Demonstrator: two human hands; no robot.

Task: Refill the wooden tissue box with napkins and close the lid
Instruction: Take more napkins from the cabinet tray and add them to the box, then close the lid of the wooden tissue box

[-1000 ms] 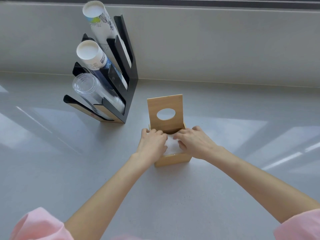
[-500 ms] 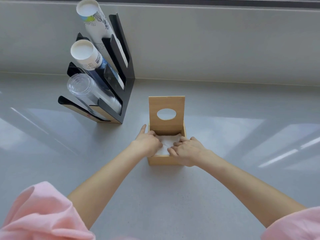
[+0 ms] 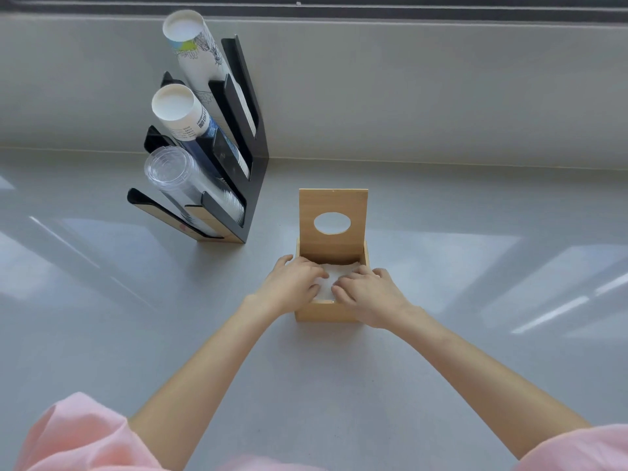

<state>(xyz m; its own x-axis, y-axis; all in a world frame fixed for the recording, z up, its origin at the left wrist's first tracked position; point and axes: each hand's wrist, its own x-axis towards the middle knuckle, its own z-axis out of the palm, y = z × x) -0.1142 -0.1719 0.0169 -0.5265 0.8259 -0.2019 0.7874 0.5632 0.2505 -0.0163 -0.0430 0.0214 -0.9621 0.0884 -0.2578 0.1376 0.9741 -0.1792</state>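
A small wooden tissue box (image 3: 323, 312) stands on the grey counter. Its lid (image 3: 333, 202), with an oval hole, is swung up and stands upright at the back. White napkins (image 3: 334, 271) lie inside the box. My left hand (image 3: 292, 283) rests over the box's left rim, fingers bent onto the napkins. My right hand (image 3: 368, 294) covers the right front corner, with its fingertips pressing down on the napkins. Neither hand grips anything that I can see.
A black cup dispenser rack (image 3: 248, 147) stands at the back left against the wall, holding two stacks of paper cups (image 3: 178, 108) and a stack of clear plastic cups (image 3: 170, 171). The grey wall (image 3: 441, 90) rises just behind the box.
The box now sits squarer to me than a second ago. Both hands have shifted slightly over the opening, still pressing on the napkins. The view has moved a little.
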